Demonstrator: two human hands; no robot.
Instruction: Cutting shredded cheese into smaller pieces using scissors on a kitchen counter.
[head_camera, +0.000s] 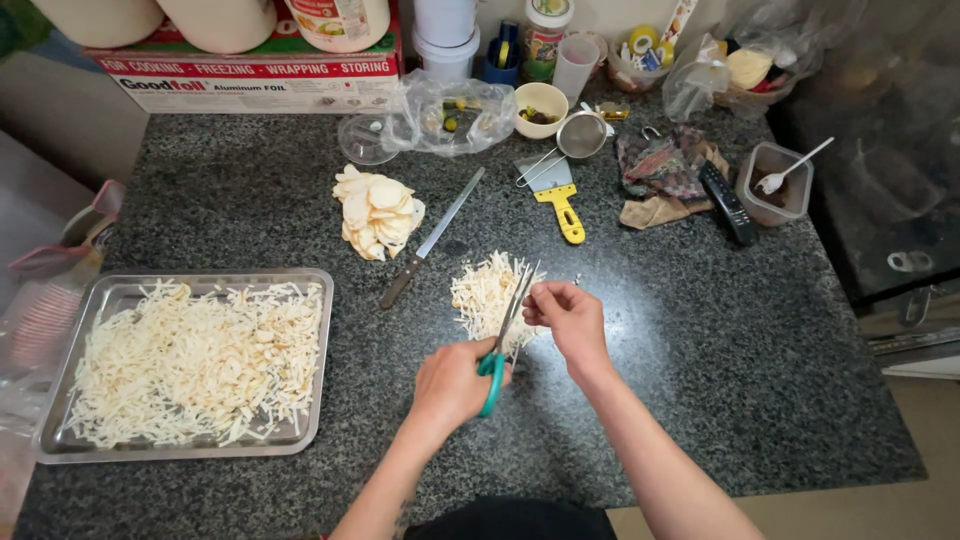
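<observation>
Over the shred pile (487, 297), left-hand (450, 385) scissors (505, 330) point away, upward-right.

Left hand (452, 385) clenched, right hand (570, 317) pinching

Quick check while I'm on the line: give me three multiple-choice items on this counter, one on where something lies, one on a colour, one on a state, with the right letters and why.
1. Where does the metal tray of shredded strips sit?
A. At the left of the counter
B. At the right edge
C. On the cardboard box

2. What colour are the handles of the scissors?
A. Yellow
B. Teal green
C. Black

3. What is the long knife doing?
A. Held in the right hand
B. Standing in a cup
C. Lying free on the counter

Answers:
1 A, the tray lies left of both hands.
2 B, teal handles show in the left hand, while the right hand pinches a piece at the blades.
3 C, it lies flat between the pile of slices and the small heap of strips, with no hand on it.
</observation>
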